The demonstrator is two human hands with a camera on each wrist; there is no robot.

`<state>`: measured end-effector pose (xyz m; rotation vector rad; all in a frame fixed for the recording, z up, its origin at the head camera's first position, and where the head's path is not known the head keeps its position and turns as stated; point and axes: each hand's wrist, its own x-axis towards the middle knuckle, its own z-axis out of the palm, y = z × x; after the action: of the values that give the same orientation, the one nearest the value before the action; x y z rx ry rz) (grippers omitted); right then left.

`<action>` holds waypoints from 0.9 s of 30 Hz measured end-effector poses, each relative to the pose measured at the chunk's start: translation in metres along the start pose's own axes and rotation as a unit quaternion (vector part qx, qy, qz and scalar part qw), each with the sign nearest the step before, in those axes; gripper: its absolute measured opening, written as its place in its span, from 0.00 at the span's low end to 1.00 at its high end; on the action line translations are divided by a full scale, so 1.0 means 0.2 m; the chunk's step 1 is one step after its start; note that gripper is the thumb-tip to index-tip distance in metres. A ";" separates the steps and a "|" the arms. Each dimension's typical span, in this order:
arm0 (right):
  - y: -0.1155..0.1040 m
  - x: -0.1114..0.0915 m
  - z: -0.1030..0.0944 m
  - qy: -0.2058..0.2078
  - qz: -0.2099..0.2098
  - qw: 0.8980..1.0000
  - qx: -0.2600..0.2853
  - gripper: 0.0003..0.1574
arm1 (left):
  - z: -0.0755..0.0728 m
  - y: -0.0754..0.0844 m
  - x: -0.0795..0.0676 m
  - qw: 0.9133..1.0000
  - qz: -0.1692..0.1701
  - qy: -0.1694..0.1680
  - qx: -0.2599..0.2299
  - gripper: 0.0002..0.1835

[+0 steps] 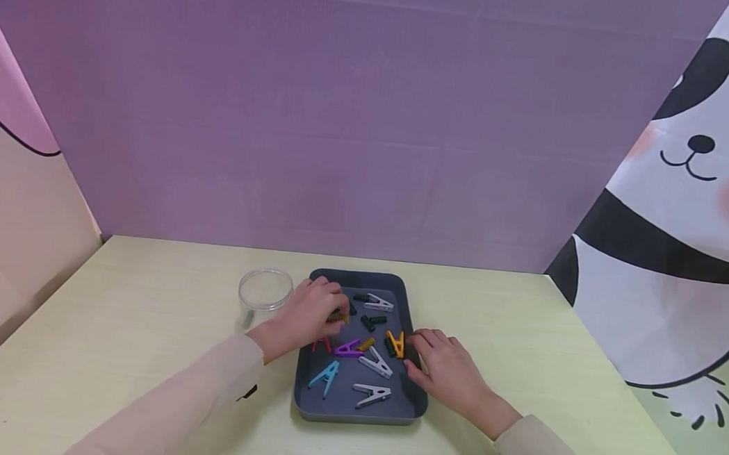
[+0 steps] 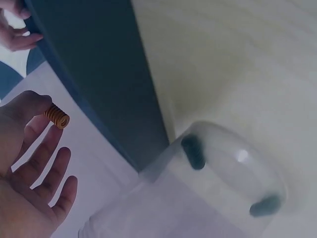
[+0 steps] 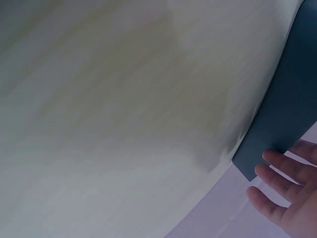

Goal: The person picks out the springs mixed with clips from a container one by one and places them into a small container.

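My left hand (image 1: 317, 310) is over the upper left of a dark grey tray (image 1: 359, 418). Between its thumb and index finger it pinches a gold coil spring (image 2: 58, 117); the other fingers are spread. At the tray's right side, my right hand (image 1: 449, 373) touches the rim, its fingers (image 3: 280, 181) loosely extended along the outer wall. In the tray lie a purple clip (image 1: 348, 349), a blue clip (image 1: 325, 376), a yellow clip (image 1: 396, 345) and several white clips (image 1: 373, 395). A red clip (image 1: 322, 344) is partly covered by the left hand.
Left of the tray stands a clear round container (image 1: 266, 291); dark green springs (image 2: 193, 151) show through it. Among the clips lie more dark springs (image 1: 374, 321) and another gold spring (image 1: 366, 344). A purple backdrop (image 1: 345, 129) rises behind the table (image 1: 165, 313).
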<state>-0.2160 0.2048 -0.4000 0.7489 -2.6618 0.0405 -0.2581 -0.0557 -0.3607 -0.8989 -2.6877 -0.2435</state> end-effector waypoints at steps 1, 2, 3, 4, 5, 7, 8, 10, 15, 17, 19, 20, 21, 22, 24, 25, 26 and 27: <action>0.00 0.00 0.00 0.000 0.000 1.000 0.000 0.20 | -0.01 0.00 0.00 1.000 0.001 0.004 0.003 0.07; 0.00 0.00 0.00 0.001 -0.001 1.000 0.000 0.20 | -0.02 -0.01 0.00 1.000 0.003 0.009 0.006 0.07; 0.00 0.00 0.00 0.001 -0.002 1.000 0.000 0.20 | -0.04 -0.01 0.00 1.000 0.004 0.013 0.011 0.07; 0.00 0.00 0.01 0.002 -0.002 1.000 -0.001 0.20 | -0.05 -0.02 0.00 1.000 0.004 0.015 0.016 0.08; 0.00 0.00 0.01 0.002 -0.003 1.000 -0.001 0.20 | -0.06 -0.03 0.00 1.000 0.004 0.018 0.017 0.08; 0.00 0.00 0.01 0.003 -0.004 1.000 -0.001 0.20 | -0.09 -0.04 -0.01 0.999 0.004 0.024 0.023 0.08; 0.00 0.00 0.01 0.003 -0.004 1.000 -0.001 0.20 | -0.10 -0.04 -0.01 0.999 0.004 0.028 0.022 0.07; 0.00 0.00 0.00 0.004 -0.004 1.000 -0.001 0.20 | -0.13 -0.06 -0.01 0.999 0.003 0.035 0.015 0.06; 0.00 0.00 0.00 0.007 -0.005 1.000 0.001 0.20 | -0.18 -0.10 -0.02 0.999 -0.007 0.043 -0.004 0.05; 0.00 0.00 0.00 0.007 -0.004 1.000 0.001 0.20 | -0.20 -0.11 -0.03 0.999 -0.014 0.043 -0.005 0.05; 0.00 0.00 0.00 0.007 -0.003 1.000 0.001 0.20 | -0.22 -0.13 -0.03 0.999 -0.019 0.044 -0.007 0.05; 0.00 0.00 0.01 0.007 -0.003 1.000 0.000 0.20 | -0.22 -0.14 -0.04 0.999 -0.020 0.045 -0.008 0.05; 0.00 0.00 0.01 0.006 -0.003 1.000 0.000 0.20 | -0.23 -0.15 -0.04 0.999 -0.022 0.047 -0.009 0.04; 0.00 0.00 0.01 0.005 -0.003 1.000 0.000 0.20 | -0.24 -0.16 -0.05 0.999 -0.023 0.049 -0.011 0.04; 0.00 0.00 0.01 0.004 -0.003 1.000 -0.002 0.20 | -0.26 -0.19 -0.06 0.998 -0.024 0.053 -0.015 0.04; 0.00 0.00 0.01 0.004 -0.003 1.000 -0.002 0.20 | -0.26 -0.20 -0.07 0.998 -0.026 0.055 -0.016 0.04; 0.00 0.00 0.01 0.004 -0.003 1.000 -0.003 0.20 | -0.27 -0.21 -0.08 0.998 -0.028 0.057 -0.016 0.05; 0.00 0.00 0.01 0.005 -0.003 1.000 -0.003 0.20 | -0.27 -0.23 -0.09 0.998 -0.030 0.059 -0.016 0.05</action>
<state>-0.2170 0.2051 -0.4019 0.7539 -2.6495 0.0356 -0.2605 -0.1148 -0.3179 -0.7881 -2.6113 -0.3420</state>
